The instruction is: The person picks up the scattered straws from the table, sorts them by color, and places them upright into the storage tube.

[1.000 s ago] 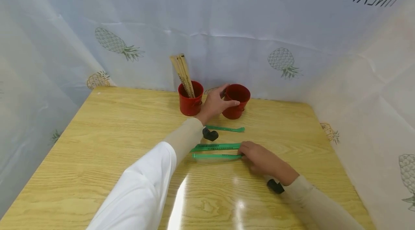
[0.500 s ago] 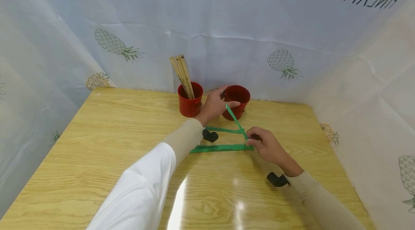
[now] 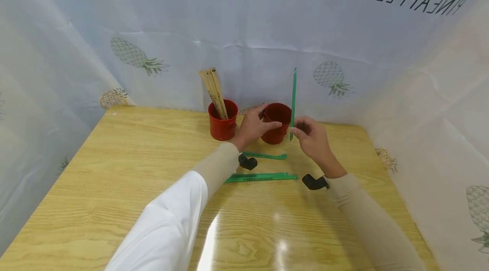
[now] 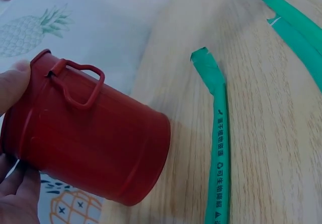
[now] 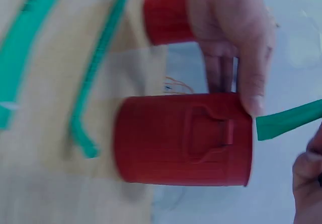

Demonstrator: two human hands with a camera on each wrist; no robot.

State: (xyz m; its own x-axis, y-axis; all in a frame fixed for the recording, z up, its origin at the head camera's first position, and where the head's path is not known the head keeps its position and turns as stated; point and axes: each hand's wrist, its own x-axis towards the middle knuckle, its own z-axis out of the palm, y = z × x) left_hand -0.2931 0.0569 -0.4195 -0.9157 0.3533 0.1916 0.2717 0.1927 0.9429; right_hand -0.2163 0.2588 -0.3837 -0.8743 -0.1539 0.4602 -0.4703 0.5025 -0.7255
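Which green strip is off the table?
The green strip pinched in the right hand, beside the red bucket that the left hand holds; the other green strips lie on the table.

Right of frame centre, left-hand grip (image 3: 253,128) holds a red bucket (image 3: 276,136); right-hand grip (image 3: 314,141) pinches an upright green packet (image 3: 293,97). Left of centre, second bucket (image 3: 223,130) contains tan packets (image 3: 214,94). Below centre, green packets (image 3: 263,177) lie on tabletop (image 3: 133,169).
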